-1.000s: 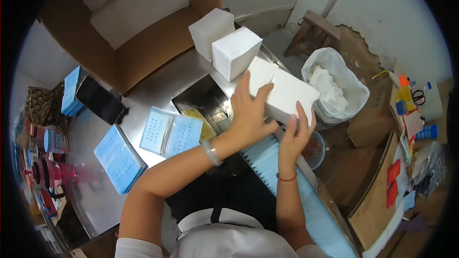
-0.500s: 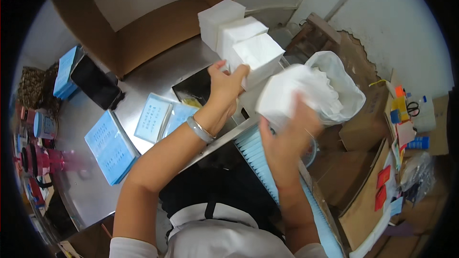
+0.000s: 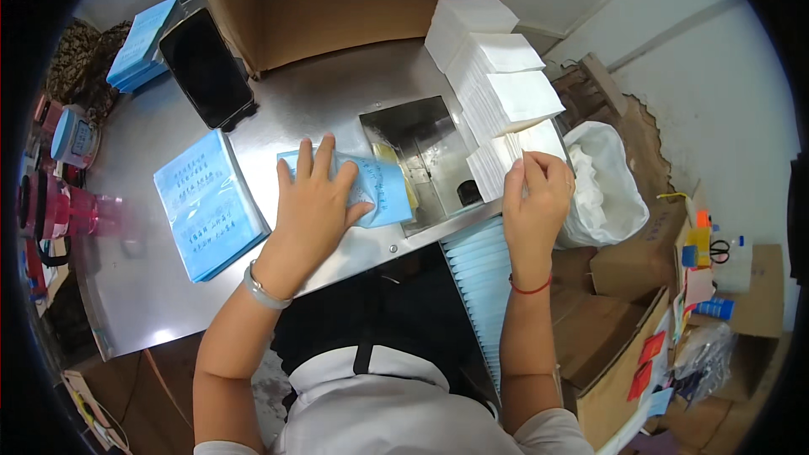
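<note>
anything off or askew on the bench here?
Nothing looks damaged or spilled. The white sheet stacks lean in a staggered row rather than square. The left hand lies flat on a blue packet; the right hand pinches the nearest white stack. The blue packet pile is tidy.

Light blue packets (image 3: 371, 185), white pad stacks (image 3: 506, 84), a brown cardboard box (image 3: 337, 8), a grey metal table (image 3: 337, 101).
</note>
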A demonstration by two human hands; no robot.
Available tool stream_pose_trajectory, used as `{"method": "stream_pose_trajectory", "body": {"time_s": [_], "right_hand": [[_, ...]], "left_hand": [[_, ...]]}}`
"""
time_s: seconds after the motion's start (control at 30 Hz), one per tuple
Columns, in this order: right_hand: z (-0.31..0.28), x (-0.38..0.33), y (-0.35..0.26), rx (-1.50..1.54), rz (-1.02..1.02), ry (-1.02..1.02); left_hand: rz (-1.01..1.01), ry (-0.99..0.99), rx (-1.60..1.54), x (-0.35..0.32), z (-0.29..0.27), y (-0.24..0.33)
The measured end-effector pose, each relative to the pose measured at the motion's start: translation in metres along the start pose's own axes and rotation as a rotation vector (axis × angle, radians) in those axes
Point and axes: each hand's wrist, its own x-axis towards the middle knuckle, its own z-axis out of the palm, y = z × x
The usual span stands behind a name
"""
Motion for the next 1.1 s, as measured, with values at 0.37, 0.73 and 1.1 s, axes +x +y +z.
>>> {"method": "stream_pose_trajectory", "body": {"time_s": [0.37,0.73,1.1], "right_hand": [[-0.020,0.008,0.013,0.097,-0.072,-0.193],[-0.007,0.003,0.010,0.011,-0.052,-0.100],[0.002,-0.066,-0.091,0.407,-0.521,-0.365]], "left_hand": [[-0.067,0.062,-0.284,-0.046,0.009,0.022],[-0.085,0.212,-0.339,-0.046,0.020,0.023],[0.065,-0.068,-0.419,-0.037,0.003,-0.002]]}}
